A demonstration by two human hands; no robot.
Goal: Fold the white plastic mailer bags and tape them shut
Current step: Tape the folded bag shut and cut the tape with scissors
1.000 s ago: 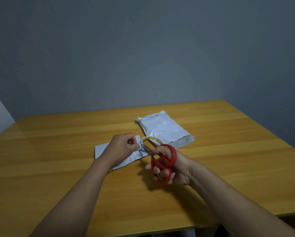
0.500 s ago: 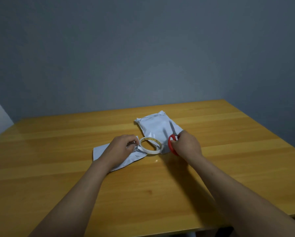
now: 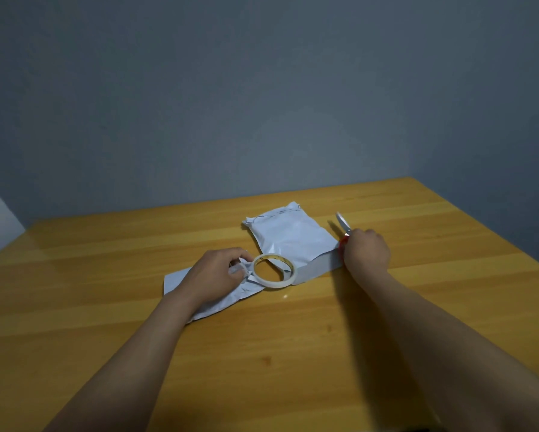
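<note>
Two white plastic mailer bags lie on the wooden table [image 3: 106, 307]. The far mailer [image 3: 288, 236] lies flat near the middle. The near mailer [image 3: 218, 302] is folded and crumpled under my left hand [image 3: 218, 275], whose fingers pinch its folded edge. A roll of clear tape [image 3: 274, 271] rests on edge right beside those fingers, overlapping both bags. My right hand [image 3: 366, 252] is at the far mailer's right corner, closed around red-handled scissors [image 3: 343, 227] with the blades pointing away from me.
A grey wall rises behind the table's far edge. The table's right edge runs diagonally at the right of the frame. Bare wood stretches to the left and in front of the bags.
My right hand moved the scissors from the tape roll out to the right, past the far mailer. My left hand stayed on the folded mailer by the tape roll.
</note>
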